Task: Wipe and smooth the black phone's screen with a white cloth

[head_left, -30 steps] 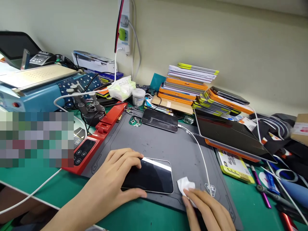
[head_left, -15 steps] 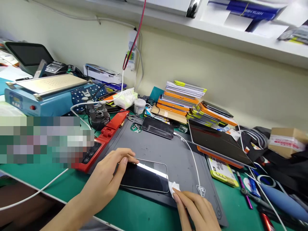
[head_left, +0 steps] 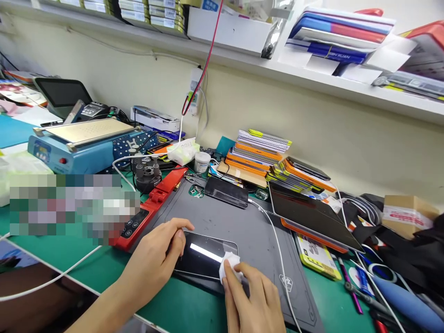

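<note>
A smartphone point(head_left: 199, 264) with a black, glossy screen lies face up near the front of a grey work mat point(head_left: 256, 236). A bright strip of light reflects in its glass. At the phone's left end, my left hand point(head_left: 156, 254) grips the edge, thumb and fingers covering that end. Pinched in the fingertips of my right hand point(head_left: 256, 296) is a crumpled white tissue point(head_left: 229, 264), which rests on the right end of the screen. Farther back on the mat, a second black phone point(head_left: 226, 192) has a white cable point(head_left: 277, 240) at its right end.
A red tool with a button panel point(head_left: 145, 212) borders the mat's left side. Behind stand a white jar point(head_left: 201, 163), a tissue pack point(head_left: 183, 151) and stacked phone screens point(head_left: 258, 152). A large dark panel point(head_left: 308, 208) leans at right, near a purple pen point(head_left: 350, 284).
My right hand has moved left and up, bringing the tissue from beside the phone onto its screen. My left hand stays at the phone's left end. The camera view has shifted.
</note>
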`<control>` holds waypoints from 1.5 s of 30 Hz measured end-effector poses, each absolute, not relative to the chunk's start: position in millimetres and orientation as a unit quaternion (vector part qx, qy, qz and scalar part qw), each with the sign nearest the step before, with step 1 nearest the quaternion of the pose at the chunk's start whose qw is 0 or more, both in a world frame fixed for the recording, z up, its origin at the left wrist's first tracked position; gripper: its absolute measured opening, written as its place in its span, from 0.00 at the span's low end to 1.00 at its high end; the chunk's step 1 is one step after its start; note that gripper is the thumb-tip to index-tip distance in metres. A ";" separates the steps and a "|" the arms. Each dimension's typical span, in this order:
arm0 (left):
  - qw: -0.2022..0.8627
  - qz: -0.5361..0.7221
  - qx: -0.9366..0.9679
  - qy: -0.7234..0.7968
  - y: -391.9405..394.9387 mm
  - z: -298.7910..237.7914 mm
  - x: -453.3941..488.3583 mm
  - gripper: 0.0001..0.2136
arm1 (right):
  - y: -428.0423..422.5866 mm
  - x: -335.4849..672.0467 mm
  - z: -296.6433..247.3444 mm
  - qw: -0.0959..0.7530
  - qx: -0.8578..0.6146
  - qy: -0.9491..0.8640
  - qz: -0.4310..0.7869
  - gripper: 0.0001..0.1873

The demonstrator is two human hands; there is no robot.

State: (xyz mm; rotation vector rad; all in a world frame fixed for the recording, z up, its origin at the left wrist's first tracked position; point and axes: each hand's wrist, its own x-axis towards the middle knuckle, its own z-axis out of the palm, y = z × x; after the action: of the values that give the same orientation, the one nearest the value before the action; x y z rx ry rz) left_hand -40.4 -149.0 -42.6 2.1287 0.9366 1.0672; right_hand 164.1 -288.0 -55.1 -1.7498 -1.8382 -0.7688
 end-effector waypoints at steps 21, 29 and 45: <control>0.202 0.320 0.862 0.336 -142.9 -38.4 -38.3 0.11 | -276.2 152.8 -23.1 0.177 -0.698 -0.661 -0.210 0.18; 0.134 0.273 0.892 0.335 -142.4 -39.6 -36.8 0.10 | -284.2 153.2 -24.4 0.159 -0.711 -0.662 -0.175 0.19; 0.152 0.255 0.897 0.326 -139.6 -39.2 -35.3 0.09 | -292.4 164.7 -36.0 0.267 -0.722 -0.630 -0.105 0.19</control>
State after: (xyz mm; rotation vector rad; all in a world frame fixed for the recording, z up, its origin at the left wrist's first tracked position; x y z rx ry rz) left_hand -35.3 -139.6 -39.2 2.5752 0.9359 0.7331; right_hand 164.7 -292.4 -36.0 -1.9493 -1.6999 -0.2821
